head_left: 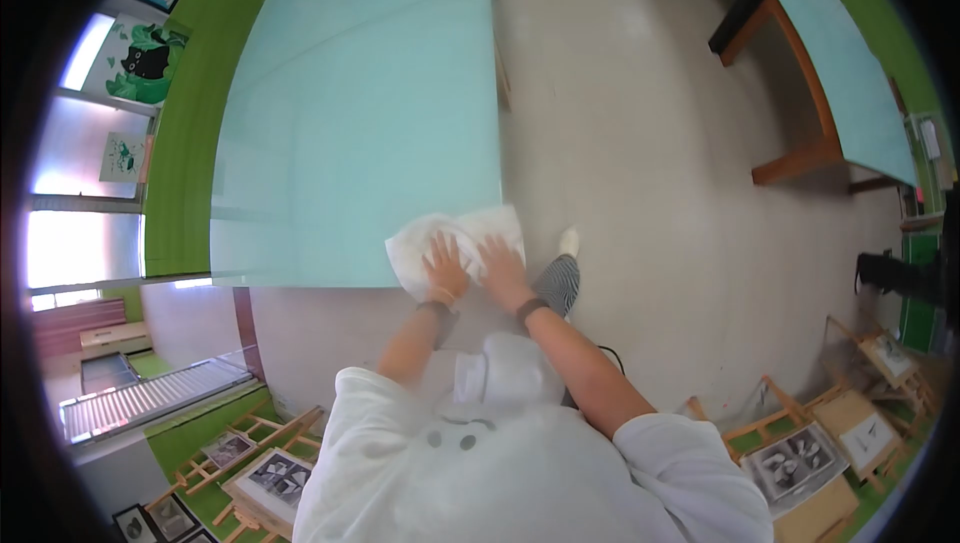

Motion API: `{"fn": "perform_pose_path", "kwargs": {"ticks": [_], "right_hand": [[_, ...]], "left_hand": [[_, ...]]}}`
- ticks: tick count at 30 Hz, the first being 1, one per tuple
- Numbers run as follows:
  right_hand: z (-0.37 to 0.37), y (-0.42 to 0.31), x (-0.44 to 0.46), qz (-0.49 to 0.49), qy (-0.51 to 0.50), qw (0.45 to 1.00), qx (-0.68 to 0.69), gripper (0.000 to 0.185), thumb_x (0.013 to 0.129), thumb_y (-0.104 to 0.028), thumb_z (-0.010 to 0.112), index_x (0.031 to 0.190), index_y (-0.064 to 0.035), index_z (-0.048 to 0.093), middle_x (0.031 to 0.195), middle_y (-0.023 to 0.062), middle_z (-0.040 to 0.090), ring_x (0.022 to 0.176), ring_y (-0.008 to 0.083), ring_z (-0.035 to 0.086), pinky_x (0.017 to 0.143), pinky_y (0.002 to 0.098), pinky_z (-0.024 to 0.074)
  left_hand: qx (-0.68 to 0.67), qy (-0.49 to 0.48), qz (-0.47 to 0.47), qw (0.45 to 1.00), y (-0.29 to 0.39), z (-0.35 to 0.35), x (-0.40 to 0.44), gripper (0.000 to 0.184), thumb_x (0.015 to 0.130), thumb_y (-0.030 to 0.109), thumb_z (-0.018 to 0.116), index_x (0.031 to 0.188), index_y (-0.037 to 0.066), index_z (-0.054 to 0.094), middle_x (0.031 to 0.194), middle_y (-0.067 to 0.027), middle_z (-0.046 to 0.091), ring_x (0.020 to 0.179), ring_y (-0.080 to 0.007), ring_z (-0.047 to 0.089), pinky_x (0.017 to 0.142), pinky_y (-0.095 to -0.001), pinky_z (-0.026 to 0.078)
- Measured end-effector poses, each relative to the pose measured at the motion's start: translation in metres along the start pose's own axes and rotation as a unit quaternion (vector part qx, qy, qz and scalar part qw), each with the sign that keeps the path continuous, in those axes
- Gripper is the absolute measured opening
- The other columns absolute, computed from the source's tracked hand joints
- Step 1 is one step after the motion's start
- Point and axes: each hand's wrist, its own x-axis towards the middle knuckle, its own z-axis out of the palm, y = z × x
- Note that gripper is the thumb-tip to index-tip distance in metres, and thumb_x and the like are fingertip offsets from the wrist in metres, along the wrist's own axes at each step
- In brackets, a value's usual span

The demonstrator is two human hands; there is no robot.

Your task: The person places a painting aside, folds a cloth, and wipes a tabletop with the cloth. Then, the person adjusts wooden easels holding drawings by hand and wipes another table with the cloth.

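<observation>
A white cloth (415,253) lies spread over the near right corner of the pale blue tabletop (360,123), partly past its edges. My left hand (445,268) rests flat on the middle of the cloth with its fingers apart. Just to its right, my right hand (502,268) presses on the cloth with its fingers stretched out. Both palms face down, and neither hand grasps the cloth.
Another blue-topped table (840,73) with wooden legs stands at the upper right. Easels with drawings (795,458) are at the lower right, and more (275,483) at the lower left. A green wall (190,143) runs along the left.
</observation>
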Motion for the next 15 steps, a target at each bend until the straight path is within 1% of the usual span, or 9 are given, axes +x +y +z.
{"fn": "perform_pose_path", "kwargs": {"ticks": [2,3,5,6,9,12,15], "right_hand": [[-0.017,0.011,0.031,-0.023,-0.017,1.000,0.000,0.069,0.083,-0.031,0.067,0.143,-0.0102,0.039,0.152,0.0132,0.031,0.142,0.0322,0.026,0.109,0.0488,0.0294],[-0.025,0.017,0.048,-0.034,-0.029,0.999,-0.002,0.069,0.083,-0.030,0.067,0.143,-0.0096,0.039,0.152,0.0135,0.030,0.142,0.0326,0.026,0.109,0.0489,0.0292],[-0.032,0.027,0.083,-0.049,-0.065,0.997,-0.019,0.074,0.083,-0.035,0.068,0.146,-0.0123,0.036,0.156,0.0096,0.024,0.144,0.0296,0.019,0.111,0.0492,0.0262],[-0.034,0.031,0.103,-0.056,-0.083,0.995,-0.028,0.077,0.082,-0.037,0.069,0.147,-0.0137,0.034,0.157,0.0077,0.021,0.146,0.0281,0.016,0.112,0.0494,0.0247],[-0.039,0.034,0.157,-0.073,-0.097,0.991,-0.059,0.079,0.081,-0.035,0.070,0.147,-0.0138,0.033,0.157,0.0083,0.021,0.145,0.0288,0.017,0.112,0.0507,0.0251],[-0.050,0.032,0.199,-0.094,-0.103,0.988,-0.067,0.081,0.078,-0.032,0.073,0.147,-0.0139,0.034,0.157,0.0087,0.021,0.145,0.0297,0.017,0.111,0.0524,0.0261],[-0.064,0.029,0.242,-0.124,-0.122,0.981,-0.087,0.077,0.080,-0.027,0.072,0.145,-0.0097,0.035,0.154,0.0161,0.026,0.142,0.0346,0.024,0.109,0.0500,0.0298]], "left_hand": [[-0.022,-0.019,-0.034,0.999,0.005,-0.014,0.024,0.092,0.083,0.037,0.058,0.152,0.003,0.007,0.158,-0.0225,-0.004,0.146,-0.0418,-0.002,0.108,-0.0658,0.018],[-0.023,-0.012,-0.044,0.999,0.007,-0.021,0.038,0.093,0.082,0.037,0.059,0.152,0.003,0.007,0.158,-0.0223,-0.004,0.146,-0.0416,-0.002,0.108,-0.0659,0.018],[-0.029,-0.004,-0.065,0.997,0.006,-0.031,0.060,0.095,0.081,0.036,0.061,0.152,0.003,0.007,0.158,-0.0220,-0.004,0.146,-0.0414,-0.002,0.108,-0.0663,0.017],[-0.034,-0.020,-0.075,0.996,0.005,-0.043,0.072,0.093,0.082,0.038,0.059,0.152,0.004,0.008,0.158,-0.0219,-0.003,0.146,-0.0411,-0.002,0.109,-0.0660,0.016],[-0.074,0.020,-0.110,0.991,-0.008,-0.053,0.114,0.089,0.085,0.041,0.056,0.153,0.006,0.009,0.159,-0.0205,-0.002,0.146,-0.0399,-0.001,0.109,-0.0657,0.014],[-0.045,0.065,-0.127,0.989,-0.020,-0.058,0.145,0.084,0.089,0.043,0.052,0.153,0.007,0.011,0.159,-0.0188,-0.001,0.147,-0.0380,0.000,0.110,-0.0650,0.013],[-0.079,0.080,-0.152,0.982,-0.033,-0.065,0.179,0.081,0.090,0.044,0.050,0.153,0.008,0.013,0.160,-0.0173,0.000,0.147,-0.0365,0.001,0.110,-0.0644,0.013]]}}
